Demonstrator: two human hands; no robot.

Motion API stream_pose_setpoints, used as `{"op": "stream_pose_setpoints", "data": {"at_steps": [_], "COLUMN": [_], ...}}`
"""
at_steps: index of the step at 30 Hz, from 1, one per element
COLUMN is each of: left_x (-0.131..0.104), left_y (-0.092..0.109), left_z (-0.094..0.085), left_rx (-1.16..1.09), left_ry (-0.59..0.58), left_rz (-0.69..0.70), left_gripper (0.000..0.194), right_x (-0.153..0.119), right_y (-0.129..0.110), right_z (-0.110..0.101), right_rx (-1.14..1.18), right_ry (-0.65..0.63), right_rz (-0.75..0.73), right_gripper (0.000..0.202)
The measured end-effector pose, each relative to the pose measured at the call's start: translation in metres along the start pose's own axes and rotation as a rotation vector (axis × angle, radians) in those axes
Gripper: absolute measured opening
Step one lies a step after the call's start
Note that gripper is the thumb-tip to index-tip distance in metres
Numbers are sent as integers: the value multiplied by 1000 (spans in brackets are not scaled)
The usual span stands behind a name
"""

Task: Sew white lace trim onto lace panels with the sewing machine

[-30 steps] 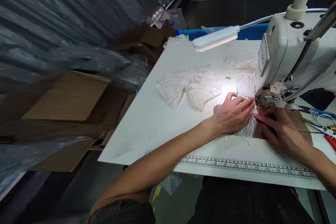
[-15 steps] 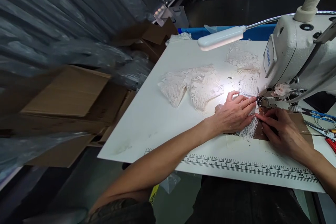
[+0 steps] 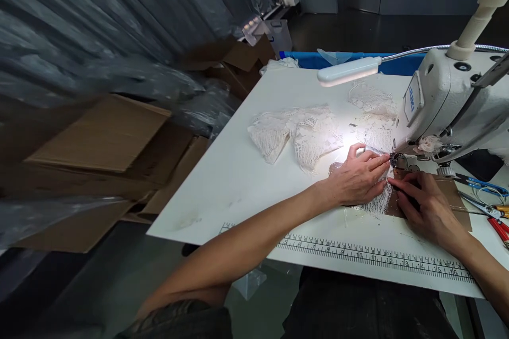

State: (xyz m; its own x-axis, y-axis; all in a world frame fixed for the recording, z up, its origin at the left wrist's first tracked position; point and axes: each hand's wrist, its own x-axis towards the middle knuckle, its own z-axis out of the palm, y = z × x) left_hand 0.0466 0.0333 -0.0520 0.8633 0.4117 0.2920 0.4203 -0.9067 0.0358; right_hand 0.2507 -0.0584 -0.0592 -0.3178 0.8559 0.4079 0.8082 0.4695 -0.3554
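White lace fabric (image 3: 377, 205) lies beneath the needle area of a sewing machine (image 3: 441, 100) and stretches away toward the back of the table. Flat on the lace rests my left hand (image 3: 360, 177), fingers extended, fingertips close to the presser foot (image 3: 393, 159). My right hand (image 3: 423, 201) pinches the lace's right edge between thumb and forefinger, just in front of the foot; its other fingers curl under. Left of my hands, more white lace (image 3: 298, 132) sits loosely bunched. A lamp (image 3: 350, 71) lights the work from above.
Blue-handled scissors (image 3: 483, 185) and red-handled snips (image 3: 499, 230) lie right of my right hand. A printed ruler (image 3: 358, 254) runs along the front edge of the white table (image 3: 214, 196). Open cardboard boxes (image 3: 103, 132) and plastic wrap (image 3: 207, 106) stand to the left.
The whole view has shifted slightly as my head moved. Both hands keep nearly the same place on the lace beside the presser foot.
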Motion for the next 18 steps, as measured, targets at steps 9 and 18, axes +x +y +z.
{"op": "stream_pose_setpoints", "data": {"at_steps": [9,18], "left_x": [0,1], "left_y": [6,6], "left_z": [3,5], "left_rx": [80,36], "left_ry": [76,144], "left_rz": [-9,49], "left_gripper": [40,32], "right_x": [1,-1], "right_y": [1,2], "right_z": [1,2], "right_rx": [-5,4], "right_ry": [35,33], "right_rz": [-36,-8], "right_gripper": [32,33]}}
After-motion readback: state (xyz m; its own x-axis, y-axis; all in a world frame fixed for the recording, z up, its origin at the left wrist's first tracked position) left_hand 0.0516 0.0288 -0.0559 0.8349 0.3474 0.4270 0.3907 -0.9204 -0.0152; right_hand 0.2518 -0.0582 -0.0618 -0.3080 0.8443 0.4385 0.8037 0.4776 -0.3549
